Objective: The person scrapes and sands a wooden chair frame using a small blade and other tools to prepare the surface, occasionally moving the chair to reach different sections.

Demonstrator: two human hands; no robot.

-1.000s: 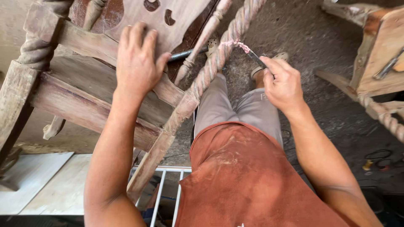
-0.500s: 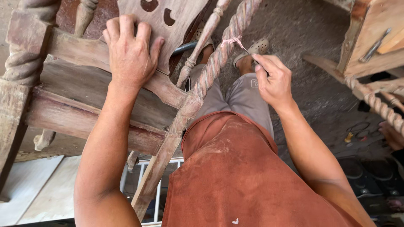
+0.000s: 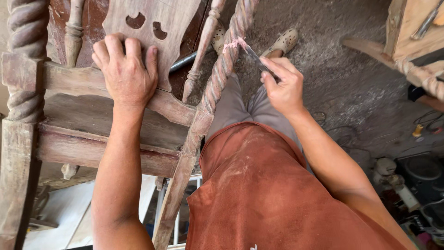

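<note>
Twisted chair post [image 3: 225,65] under pink-tipped blade [image 3: 253,54] pinched in right hand [image 3: 283,89]; left hand [image 3: 126,74] flat, unclenched on carved backrest [image 3: 152,28].

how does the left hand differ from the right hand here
The left hand lies flat, fingers spread, on the carved chair back; the right hand is curled around a thin blade. The left hand holds no tool, while the right hand's blade tip meets the twisted post, where pink filler shows. Both are bare.

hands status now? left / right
Left hand: open, flat on the carved chair back.
Right hand: closed on a thin blade tool, tip at the twisted post.
</note>
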